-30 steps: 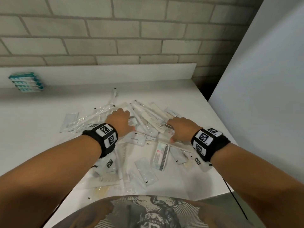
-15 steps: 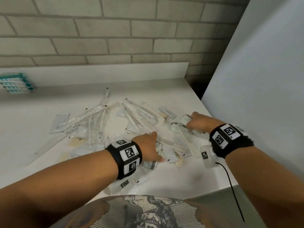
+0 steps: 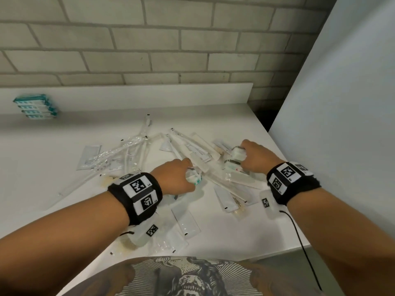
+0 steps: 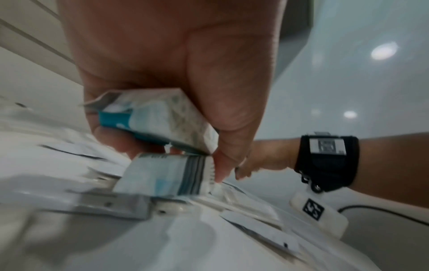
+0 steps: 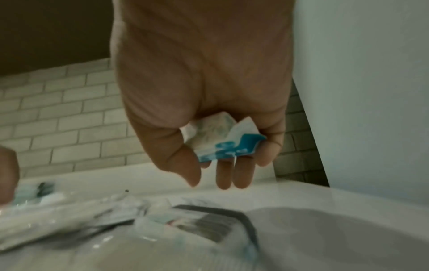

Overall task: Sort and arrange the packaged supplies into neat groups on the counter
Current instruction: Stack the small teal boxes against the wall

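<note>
A loose heap of clear and white sealed packets lies on the white counter. My left hand is over the heap's middle and grips a white and teal packet, with its thumb down on a grey-striped packet. My right hand is at the heap's right edge, fingers curled round another white and teal packet held against the palm. Long tube-shaped packets fan out to the left.
A neat stack of teal-edged packets stands at the back left against the upstand. A tall white panel rises close on the right. The counter's front edge is near my body. A black cable hangs from my right wrist.
My left hand moved from the left of the heap to its middle and picked up a teal packet. My right hand shifted right and back, then closed round a packet.
</note>
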